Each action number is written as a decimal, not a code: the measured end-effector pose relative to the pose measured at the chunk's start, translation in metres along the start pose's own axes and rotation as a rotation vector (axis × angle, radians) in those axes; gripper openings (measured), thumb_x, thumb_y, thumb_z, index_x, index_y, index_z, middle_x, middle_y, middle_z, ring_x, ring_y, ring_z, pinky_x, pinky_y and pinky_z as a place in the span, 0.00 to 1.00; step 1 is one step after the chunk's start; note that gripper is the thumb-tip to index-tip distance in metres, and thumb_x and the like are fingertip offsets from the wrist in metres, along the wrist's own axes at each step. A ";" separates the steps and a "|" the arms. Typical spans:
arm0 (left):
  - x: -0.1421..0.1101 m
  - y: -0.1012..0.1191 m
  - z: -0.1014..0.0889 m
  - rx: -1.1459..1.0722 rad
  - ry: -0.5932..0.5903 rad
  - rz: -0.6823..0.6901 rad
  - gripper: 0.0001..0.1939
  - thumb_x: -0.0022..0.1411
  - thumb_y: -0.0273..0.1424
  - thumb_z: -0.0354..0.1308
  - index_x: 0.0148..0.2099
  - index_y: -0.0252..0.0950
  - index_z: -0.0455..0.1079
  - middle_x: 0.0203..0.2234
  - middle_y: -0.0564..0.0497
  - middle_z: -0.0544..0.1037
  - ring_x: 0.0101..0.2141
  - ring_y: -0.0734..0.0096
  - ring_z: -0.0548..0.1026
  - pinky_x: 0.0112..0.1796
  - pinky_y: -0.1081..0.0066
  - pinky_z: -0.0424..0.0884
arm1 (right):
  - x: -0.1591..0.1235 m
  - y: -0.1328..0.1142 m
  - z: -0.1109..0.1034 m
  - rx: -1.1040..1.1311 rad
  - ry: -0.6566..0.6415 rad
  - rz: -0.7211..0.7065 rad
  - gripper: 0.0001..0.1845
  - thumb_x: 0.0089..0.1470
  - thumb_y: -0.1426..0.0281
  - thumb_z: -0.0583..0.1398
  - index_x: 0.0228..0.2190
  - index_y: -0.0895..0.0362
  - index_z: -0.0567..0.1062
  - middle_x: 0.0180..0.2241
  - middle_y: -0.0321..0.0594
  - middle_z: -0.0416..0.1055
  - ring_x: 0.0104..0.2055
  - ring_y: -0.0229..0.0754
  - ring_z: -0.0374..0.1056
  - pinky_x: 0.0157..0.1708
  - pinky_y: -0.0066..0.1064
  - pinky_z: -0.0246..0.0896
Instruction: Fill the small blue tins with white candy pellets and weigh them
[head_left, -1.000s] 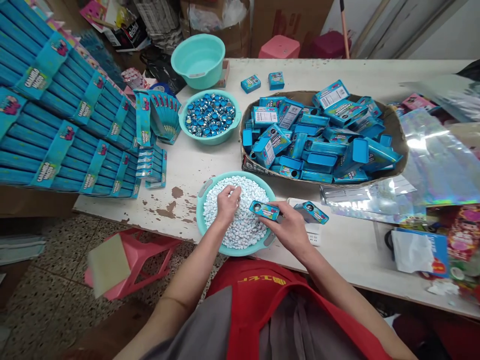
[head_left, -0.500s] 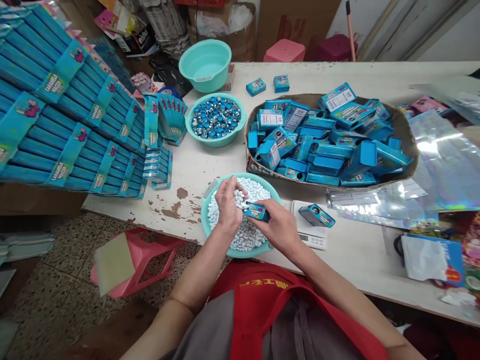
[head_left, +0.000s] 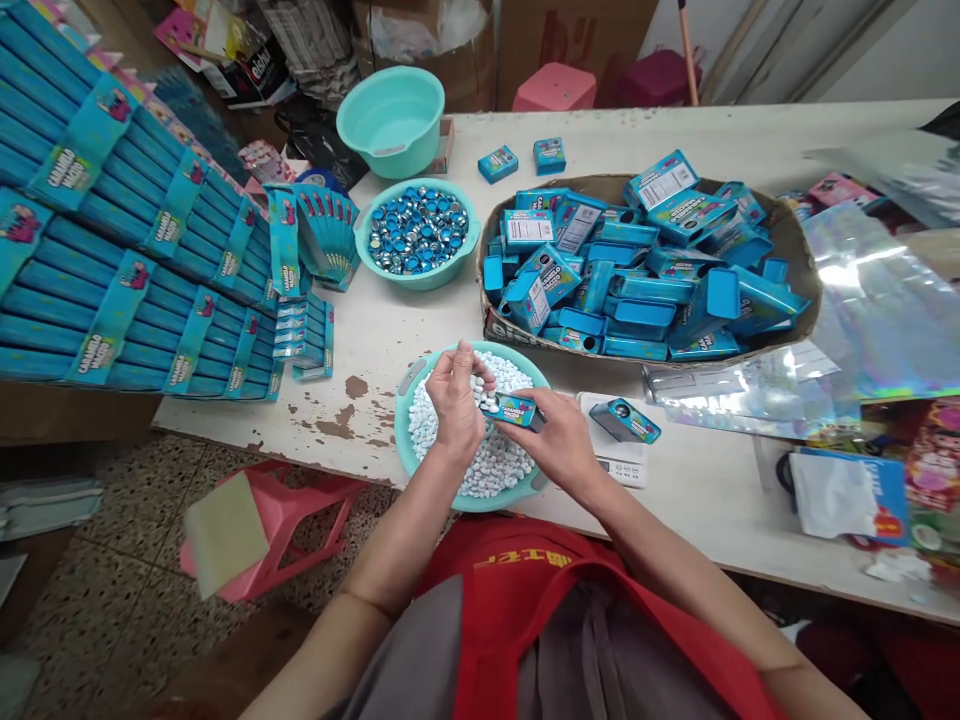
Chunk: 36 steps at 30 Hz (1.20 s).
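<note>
Over a turquoise basin point(head_left: 405, 440) full of small white candies point(head_left: 487, 468), my left hand point(head_left: 456, 405) is cupped around a handful of those candies. My right hand point(head_left: 556, 435) grips a blue candy tin point(head_left: 517, 410) lying on its side, its mouth end turned toward the candies in the left palm. A few candies sit right at the tin's opening. To the right, a second blue tin point(head_left: 626, 420) rests on a white digital scale point(head_left: 626, 470).
A cut-down cardboard box point(head_left: 810, 260) heaped with blue tins stands behind the scale. A basin point(head_left: 469, 245) of blue and silver caps and another turquoise basin point(head_left: 394, 115) are farther back. Stacked display boxes point(head_left: 142, 270) fill the left; plastic sheets point(head_left: 877, 290) lie right.
The view has shifted slightly, so the scene sits a little further left. Both hands keep their hold, with the tin still against the candies in my left hand.
</note>
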<state>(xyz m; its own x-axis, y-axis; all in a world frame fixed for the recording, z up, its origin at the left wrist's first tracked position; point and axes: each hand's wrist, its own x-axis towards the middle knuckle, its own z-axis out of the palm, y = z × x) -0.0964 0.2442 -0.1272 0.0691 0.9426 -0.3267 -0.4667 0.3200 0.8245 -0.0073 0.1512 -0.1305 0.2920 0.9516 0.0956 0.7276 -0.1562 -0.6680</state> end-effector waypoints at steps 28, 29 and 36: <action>-0.003 -0.004 0.006 0.099 -0.002 0.128 0.22 0.55 0.47 0.60 0.23 0.36 0.60 0.17 0.57 0.64 0.19 0.81 0.65 0.22 0.77 0.64 | 0.003 -0.006 -0.006 0.171 0.019 -0.005 0.13 0.51 0.64 0.63 0.40 0.52 0.73 0.40 0.42 0.75 0.44 0.48 0.70 0.42 0.38 0.63; -0.004 -0.005 0.007 0.115 -0.002 0.123 0.22 0.55 0.47 0.60 0.23 0.36 0.60 0.17 0.57 0.64 0.19 0.81 0.65 0.22 0.77 0.64 | 0.003 -0.005 -0.006 0.179 0.019 0.009 0.12 0.51 0.65 0.63 0.39 0.53 0.73 0.39 0.42 0.75 0.43 0.48 0.70 0.41 0.38 0.63; -0.001 -0.011 0.008 0.092 -0.056 0.076 0.24 0.51 0.50 0.62 0.22 0.35 0.59 0.16 0.58 0.62 0.14 0.85 0.58 0.15 0.79 0.52 | 0.002 0.002 -0.001 0.256 0.046 0.047 0.13 0.49 0.66 0.64 0.38 0.54 0.73 0.37 0.41 0.73 0.41 0.47 0.70 0.40 0.36 0.63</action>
<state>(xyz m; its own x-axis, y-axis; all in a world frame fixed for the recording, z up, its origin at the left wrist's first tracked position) -0.0842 0.2403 -0.1319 0.0872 0.9674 -0.2377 -0.3900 0.2528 0.8855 -0.0045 0.1521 -0.1311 0.3538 0.9311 0.0892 0.5334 -0.1225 -0.8369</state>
